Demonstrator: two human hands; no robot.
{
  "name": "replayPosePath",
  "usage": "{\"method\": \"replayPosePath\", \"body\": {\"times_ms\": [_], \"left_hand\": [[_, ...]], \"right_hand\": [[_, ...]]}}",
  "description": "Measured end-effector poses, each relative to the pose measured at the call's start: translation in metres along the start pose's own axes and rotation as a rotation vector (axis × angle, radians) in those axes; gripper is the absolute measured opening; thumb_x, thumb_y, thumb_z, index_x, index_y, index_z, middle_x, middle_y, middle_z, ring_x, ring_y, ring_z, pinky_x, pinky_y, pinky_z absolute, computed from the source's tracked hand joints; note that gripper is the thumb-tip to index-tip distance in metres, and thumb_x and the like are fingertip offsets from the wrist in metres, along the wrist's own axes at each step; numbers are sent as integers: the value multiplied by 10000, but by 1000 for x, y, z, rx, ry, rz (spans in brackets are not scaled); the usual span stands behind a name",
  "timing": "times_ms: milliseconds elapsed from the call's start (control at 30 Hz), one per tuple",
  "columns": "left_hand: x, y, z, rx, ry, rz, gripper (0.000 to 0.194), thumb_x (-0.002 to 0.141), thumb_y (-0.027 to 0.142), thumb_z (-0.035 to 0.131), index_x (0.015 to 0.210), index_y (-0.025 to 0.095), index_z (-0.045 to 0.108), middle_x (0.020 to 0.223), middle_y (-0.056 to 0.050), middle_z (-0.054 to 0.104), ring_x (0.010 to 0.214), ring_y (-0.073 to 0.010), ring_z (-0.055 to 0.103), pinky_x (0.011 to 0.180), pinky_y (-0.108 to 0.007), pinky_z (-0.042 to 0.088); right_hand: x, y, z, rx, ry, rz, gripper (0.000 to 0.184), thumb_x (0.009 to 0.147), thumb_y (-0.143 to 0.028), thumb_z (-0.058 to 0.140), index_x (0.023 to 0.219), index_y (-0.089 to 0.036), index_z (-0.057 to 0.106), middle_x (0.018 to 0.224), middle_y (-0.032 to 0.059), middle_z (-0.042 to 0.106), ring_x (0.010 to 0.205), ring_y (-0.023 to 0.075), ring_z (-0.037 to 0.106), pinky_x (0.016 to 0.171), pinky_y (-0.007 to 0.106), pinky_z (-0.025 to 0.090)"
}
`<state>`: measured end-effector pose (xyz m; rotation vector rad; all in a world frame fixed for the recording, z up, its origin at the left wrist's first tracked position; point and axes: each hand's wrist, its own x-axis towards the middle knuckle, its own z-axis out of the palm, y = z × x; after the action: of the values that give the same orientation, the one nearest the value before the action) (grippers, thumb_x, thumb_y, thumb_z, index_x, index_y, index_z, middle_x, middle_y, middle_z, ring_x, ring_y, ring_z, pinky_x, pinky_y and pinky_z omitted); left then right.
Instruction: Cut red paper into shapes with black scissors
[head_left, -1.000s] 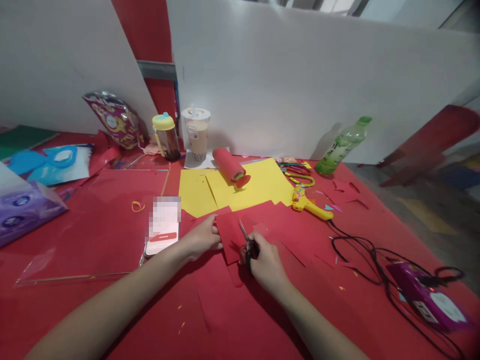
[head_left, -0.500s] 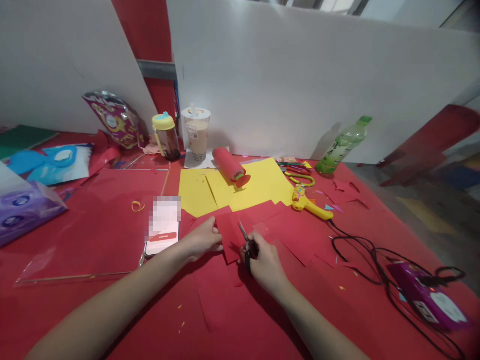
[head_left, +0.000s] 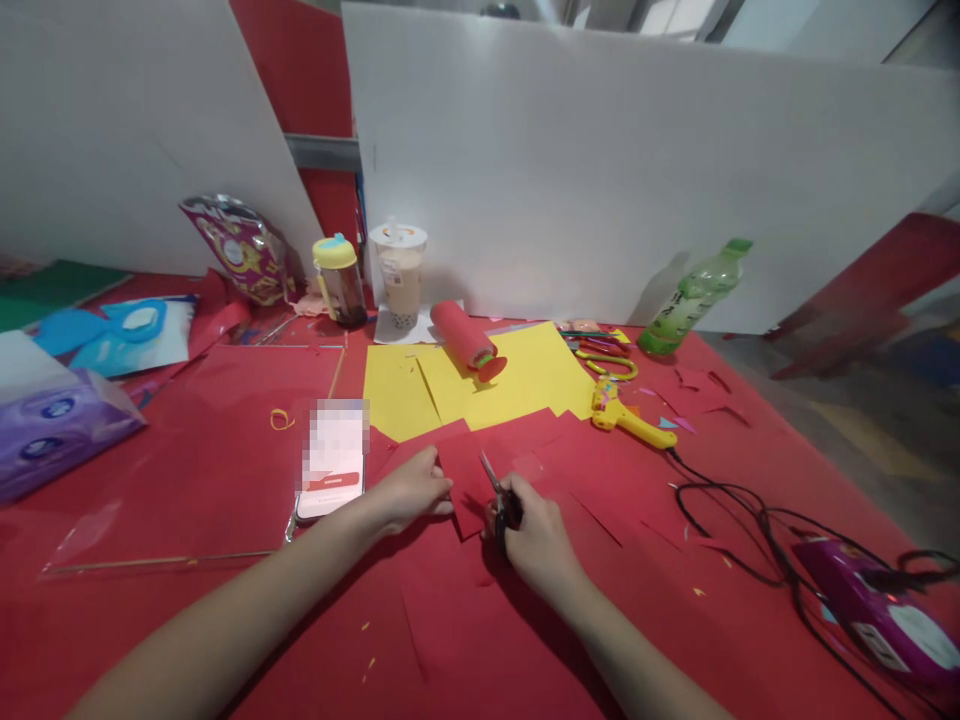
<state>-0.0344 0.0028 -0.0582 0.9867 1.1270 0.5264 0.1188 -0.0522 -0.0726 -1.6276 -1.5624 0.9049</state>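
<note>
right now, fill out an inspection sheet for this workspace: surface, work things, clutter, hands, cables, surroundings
Surface: red tabletop, small yellow scraps on it
Work things: red paper piece, scissors, yellow sheets
Clutter: smartphone, bubble tea cup, green-capped bottle, snack bag, yellow glue gun
Hands: left hand grips the red paper piece's left edge; right hand holds the scissors
Cables: black cord looped between glue gun and purple power strip
Surroundings: white panels behind, floor at right

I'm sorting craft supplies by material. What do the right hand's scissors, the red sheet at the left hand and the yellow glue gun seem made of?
Scissors: probably metal blades, greyish with slight sheen; black handles look like plastic.
Red sheet: matt paper or thin card, going by its flatness and straight edges.
Yellow glue gun: likely plastic, from its smooth, bright surface.
</note>
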Motion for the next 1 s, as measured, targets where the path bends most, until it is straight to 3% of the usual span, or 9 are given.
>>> {"method": "replayPosePath", "body": {"times_ms": [467, 1000], "left_hand": [[1, -2, 0, -36, 91, -47, 253, 725, 69, 524, 674, 206, 318, 586, 92, 328, 446, -34, 309, 478, -196, 368], [3, -2, 0, 10, 60, -57, 278, 697, 136, 595, 625, 197, 334, 508, 117, 311, 422, -33, 316, 491, -184, 369]], "right_hand": [[2, 6, 3, -18, -30, 10, 74, 657, -154, 428, 666, -224, 406, 518, -30, 508, 480, 146, 481, 479, 228, 361], [4, 9, 4, -43, -12, -13, 71, 648, -149, 435, 669, -215, 416, 514, -31, 511, 476, 133, 461, 470, 212, 352]]}}
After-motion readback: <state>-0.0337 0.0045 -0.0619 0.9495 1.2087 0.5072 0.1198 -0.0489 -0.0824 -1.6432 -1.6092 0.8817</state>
